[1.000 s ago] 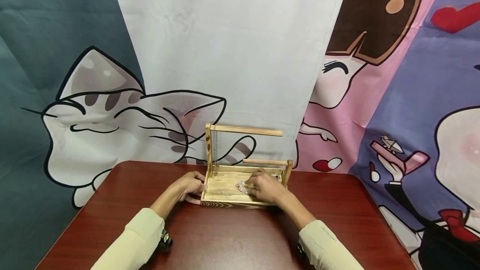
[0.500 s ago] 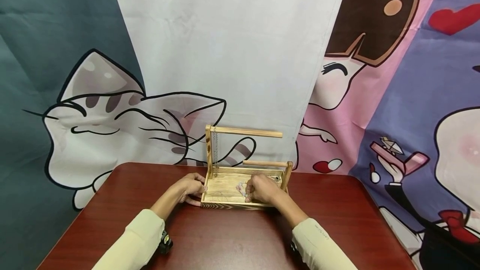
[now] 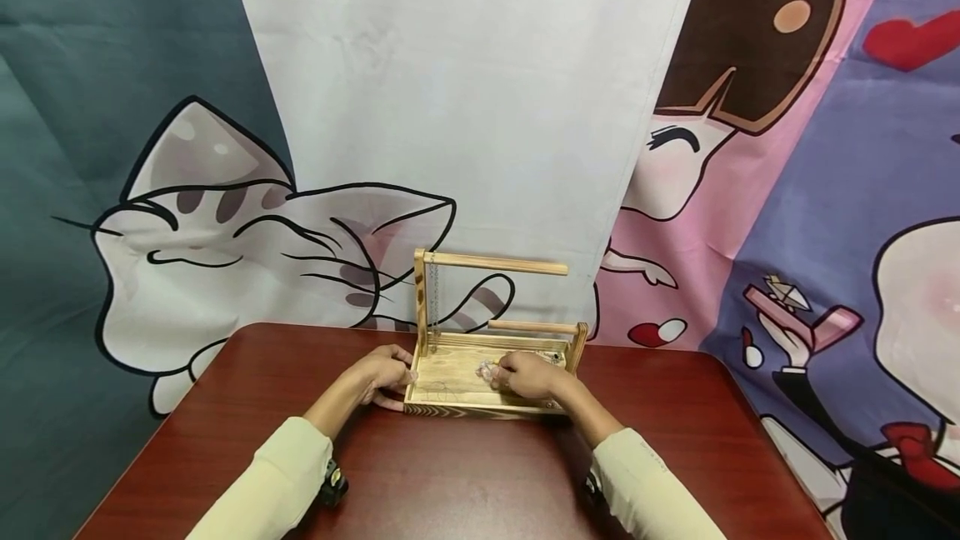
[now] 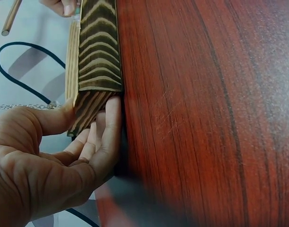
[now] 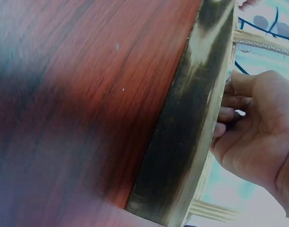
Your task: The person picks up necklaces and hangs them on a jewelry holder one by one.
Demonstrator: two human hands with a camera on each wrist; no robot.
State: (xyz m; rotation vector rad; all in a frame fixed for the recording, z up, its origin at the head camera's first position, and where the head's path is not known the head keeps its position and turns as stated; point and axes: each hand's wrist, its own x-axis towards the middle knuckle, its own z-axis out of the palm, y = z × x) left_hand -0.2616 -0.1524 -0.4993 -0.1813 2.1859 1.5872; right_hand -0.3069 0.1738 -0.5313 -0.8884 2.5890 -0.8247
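Wooden tray (image 3: 480,412) on the bench (image 3: 465,473).
Its left end is clamped by the left hand's (image 3: 384,373) fingers; thin chains (image 3: 433,298) are hung above; inside, a shiny trinket (image 3: 485,370) is pinched by the right hand's (image 3: 531,376) fingers.

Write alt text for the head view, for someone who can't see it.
A person's left hand grips the left end of a wooden tray on a red-brown table while the right hand pinches a small shiny item inside it. Fine chain hangs from the tray's upper bar; a cartoon-printed cloth fills the background.
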